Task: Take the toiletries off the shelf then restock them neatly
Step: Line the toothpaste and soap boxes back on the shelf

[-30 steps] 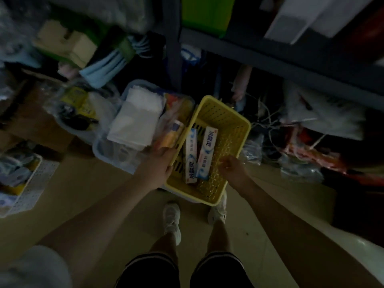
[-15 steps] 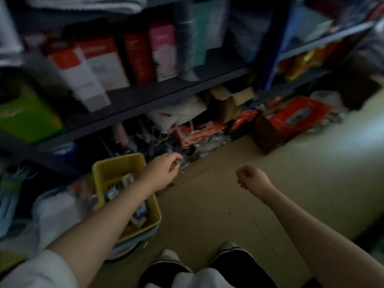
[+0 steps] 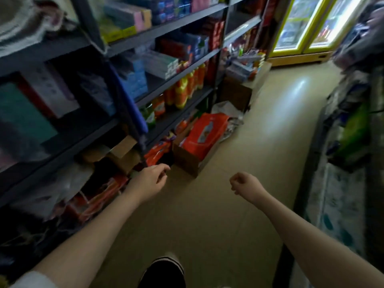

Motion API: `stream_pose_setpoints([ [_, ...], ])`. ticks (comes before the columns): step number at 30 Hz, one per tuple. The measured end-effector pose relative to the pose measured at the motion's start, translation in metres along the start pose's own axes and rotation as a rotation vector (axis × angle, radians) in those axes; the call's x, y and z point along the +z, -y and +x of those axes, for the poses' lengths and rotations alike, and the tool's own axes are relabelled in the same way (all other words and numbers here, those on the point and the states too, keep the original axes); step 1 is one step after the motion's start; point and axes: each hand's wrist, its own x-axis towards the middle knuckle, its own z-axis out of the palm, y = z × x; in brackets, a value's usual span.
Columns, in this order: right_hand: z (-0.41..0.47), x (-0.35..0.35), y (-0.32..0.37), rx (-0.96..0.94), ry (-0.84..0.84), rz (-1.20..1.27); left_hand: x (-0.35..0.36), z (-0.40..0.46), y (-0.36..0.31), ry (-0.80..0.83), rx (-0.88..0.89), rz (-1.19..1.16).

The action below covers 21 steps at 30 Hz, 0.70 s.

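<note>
The person is standing in a dim shop aisle, both arms reaching forward over the tan floor (image 3: 239,215). The left hand (image 3: 150,179) is hanging with fingers loosely curled, holding nothing, near the bottom of the dark metal shelf (image 3: 166,30). The right hand (image 3: 244,183) is curling into an empty fist. Boxed toiletries (image 3: 162,63) are sitting on the middle shelves, well apart from both hands, above orange bottles (image 3: 182,88).
</note>
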Motion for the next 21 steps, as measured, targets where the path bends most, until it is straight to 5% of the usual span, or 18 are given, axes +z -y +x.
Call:
stream_pose_setpoints([
  [10,0.168,-0.119,0.030,-0.200,-0.125,0.051,0.028,0.225,-0.015,0.177,-0.040,0.162],
  [21,0.387,-0.279,-0.030,-0.009,-0.276,-0.003,0.023,0.526,-0.168,0.151,0.222,0.001],
])
